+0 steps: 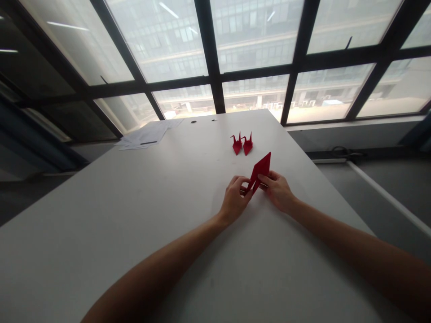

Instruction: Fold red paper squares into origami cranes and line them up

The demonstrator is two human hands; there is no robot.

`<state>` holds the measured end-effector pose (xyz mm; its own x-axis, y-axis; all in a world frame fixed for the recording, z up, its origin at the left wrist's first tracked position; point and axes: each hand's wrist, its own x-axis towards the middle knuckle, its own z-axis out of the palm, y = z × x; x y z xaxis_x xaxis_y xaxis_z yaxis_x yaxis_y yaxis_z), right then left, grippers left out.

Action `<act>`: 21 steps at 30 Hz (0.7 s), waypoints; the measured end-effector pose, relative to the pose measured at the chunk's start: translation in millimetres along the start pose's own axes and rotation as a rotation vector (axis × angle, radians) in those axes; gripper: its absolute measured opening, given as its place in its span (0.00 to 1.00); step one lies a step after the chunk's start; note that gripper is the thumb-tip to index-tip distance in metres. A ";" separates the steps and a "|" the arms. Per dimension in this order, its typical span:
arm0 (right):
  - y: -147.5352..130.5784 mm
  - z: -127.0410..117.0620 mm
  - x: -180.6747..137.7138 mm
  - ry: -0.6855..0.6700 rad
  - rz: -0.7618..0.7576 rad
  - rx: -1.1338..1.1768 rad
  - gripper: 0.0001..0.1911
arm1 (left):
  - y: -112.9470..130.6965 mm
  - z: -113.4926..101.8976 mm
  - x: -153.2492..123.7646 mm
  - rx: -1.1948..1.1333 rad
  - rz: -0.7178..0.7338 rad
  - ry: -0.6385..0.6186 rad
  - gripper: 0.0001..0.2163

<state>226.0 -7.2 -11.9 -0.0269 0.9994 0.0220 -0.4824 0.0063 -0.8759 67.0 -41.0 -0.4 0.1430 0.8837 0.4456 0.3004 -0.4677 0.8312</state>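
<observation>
A piece of folded red origami paper [261, 167], diamond-shaped with a split lower end, is held up between both hands over the white table. My left hand [236, 196] pinches one of its lower points between thumb and fingers. On the other side, my right hand [276, 190] grips the paper near its middle, thumb on the near face and fingers behind. Beyond the hands stand two finished red paper cranes, the left crane [237, 145] and the right crane [248, 145], side by side.
The white table [134, 215] reaches toward large dark-framed windows [215, 74]. Loose white papers [144, 134] with a dark pen [148, 142] on them lie at the far left. A small dark round hole [193, 121] sits near the far edge. The table's right edge is close to my right arm.
</observation>
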 end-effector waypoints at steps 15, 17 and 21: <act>-8.3 -3.7 -0.4 -0.251 0.122 -0.071 0.17 | 3.5 -19.7 9.0 -0.195 0.071 0.234 0.14; -11.8 -3.6 -1.9 -0.309 0.122 -0.101 0.18 | 3.6 -18.2 9.3 -0.291 0.050 0.223 0.20; -19.2 -1.6 -5.7 -0.463 0.139 -0.195 0.19 | 1.0 -17.2 9.5 -0.323 0.007 0.177 0.20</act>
<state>236.8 -13.0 4.1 -0.4848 0.8717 0.0714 -0.2758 -0.0749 -0.9583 52.4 -33.3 10.4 -0.0295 0.8773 0.4790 -0.0177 -0.4796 0.8773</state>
